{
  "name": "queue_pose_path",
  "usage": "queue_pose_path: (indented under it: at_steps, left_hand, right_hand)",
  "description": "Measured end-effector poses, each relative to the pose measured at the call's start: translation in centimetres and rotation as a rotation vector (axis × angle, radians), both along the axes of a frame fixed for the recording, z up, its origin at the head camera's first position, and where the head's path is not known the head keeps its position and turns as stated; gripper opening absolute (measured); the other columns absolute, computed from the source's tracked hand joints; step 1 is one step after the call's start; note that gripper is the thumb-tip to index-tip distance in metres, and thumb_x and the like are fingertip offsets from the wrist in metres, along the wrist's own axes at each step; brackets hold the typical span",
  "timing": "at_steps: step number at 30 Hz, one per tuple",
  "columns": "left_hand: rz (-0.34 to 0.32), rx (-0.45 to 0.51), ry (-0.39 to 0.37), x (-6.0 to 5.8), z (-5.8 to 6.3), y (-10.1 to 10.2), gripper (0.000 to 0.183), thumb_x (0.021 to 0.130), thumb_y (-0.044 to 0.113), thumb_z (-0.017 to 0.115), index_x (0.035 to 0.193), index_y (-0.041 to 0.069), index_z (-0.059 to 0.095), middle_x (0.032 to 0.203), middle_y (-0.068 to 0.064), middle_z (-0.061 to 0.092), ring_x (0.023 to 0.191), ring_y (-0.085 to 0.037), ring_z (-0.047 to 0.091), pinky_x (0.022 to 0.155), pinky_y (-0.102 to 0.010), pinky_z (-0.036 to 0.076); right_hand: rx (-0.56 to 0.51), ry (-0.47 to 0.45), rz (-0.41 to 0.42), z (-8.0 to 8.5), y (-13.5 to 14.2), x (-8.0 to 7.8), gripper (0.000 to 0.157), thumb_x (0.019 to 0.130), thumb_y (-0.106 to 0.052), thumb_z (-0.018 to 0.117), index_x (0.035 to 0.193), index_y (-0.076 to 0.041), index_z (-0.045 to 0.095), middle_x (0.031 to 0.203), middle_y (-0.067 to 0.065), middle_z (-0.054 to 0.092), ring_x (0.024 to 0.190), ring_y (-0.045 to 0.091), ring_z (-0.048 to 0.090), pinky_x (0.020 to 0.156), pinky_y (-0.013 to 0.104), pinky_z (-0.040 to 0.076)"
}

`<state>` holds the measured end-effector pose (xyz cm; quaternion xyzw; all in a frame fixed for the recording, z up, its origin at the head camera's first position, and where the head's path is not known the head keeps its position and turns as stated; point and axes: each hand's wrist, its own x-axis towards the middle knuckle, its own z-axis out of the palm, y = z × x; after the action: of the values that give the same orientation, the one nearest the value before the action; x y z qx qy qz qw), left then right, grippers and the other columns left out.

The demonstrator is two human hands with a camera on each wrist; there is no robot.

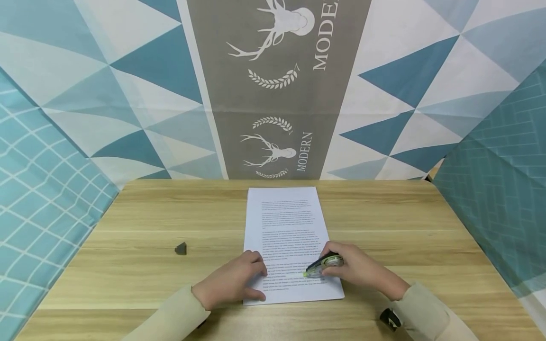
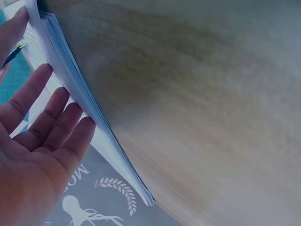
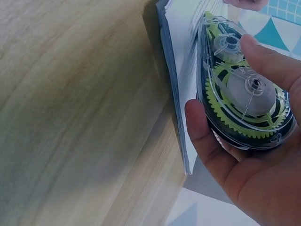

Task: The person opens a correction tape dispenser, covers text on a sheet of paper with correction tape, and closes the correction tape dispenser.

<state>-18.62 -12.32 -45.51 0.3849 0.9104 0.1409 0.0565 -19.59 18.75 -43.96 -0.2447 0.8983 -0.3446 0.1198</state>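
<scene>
A stack of printed paper point(image 1: 286, 222) lies on the table. My right hand point(image 1: 360, 269) grips a correction tape point(image 3: 249, 89) with a clear case and green gear wheels, thumb on one side and fingers on the other. The tape's green tip is down at the printed lines near the lower part of the top sheet. At the stack's lower left, my left hand point(image 1: 233, 280) rests with fingers spread and slightly bent; in the left wrist view its fingertips point(image 2: 87, 127) touch the side of the stack point(image 2: 101, 123).
A small dark angular piece point(image 1: 181, 248) lies on the wooden table point(image 1: 128, 279), left of the paper. Behind the table hangs a patterned cloth point(image 1: 273, 99) with deer heads and triangles. A black band point(image 1: 390, 319) shows at the right wrist.
</scene>
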Motion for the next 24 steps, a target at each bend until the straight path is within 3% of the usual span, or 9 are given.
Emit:
queue_pose_path:
  at_steps: [9,24]
  left_hand:
    - [-0.001,0.006,-0.002,0.1,0.1,-0.1,0.042,0.072,0.042,0.076,0.100,0.012,0.066,0.101,0.004,0.055,0.091,-0.007,0.047,0.082,-0.021,0.047]
    - [0.035,0.028,-0.062,0.2,0.3,0.1,0.039,0.073,0.040,0.076,0.098,0.012,0.067,0.100,0.004,0.054,0.094,-0.009,0.048,0.085,-0.024,0.047]
  right_hand:
    - [-0.025,0.015,-0.008,-0.1,0.2,0.2,0.019,0.079,-0.024,0.073,0.089,-0.024,0.057,0.092,-0.011,0.063,0.083,0.001,0.055,0.071,0.021,0.046]
    - [-0.032,0.012,-0.099,0.2,1.1,0.2,0.024,0.079,-0.029,0.072,0.098,-0.022,0.059,0.097,-0.006,0.065,0.082,0.005,0.056,0.069,0.020,0.046]
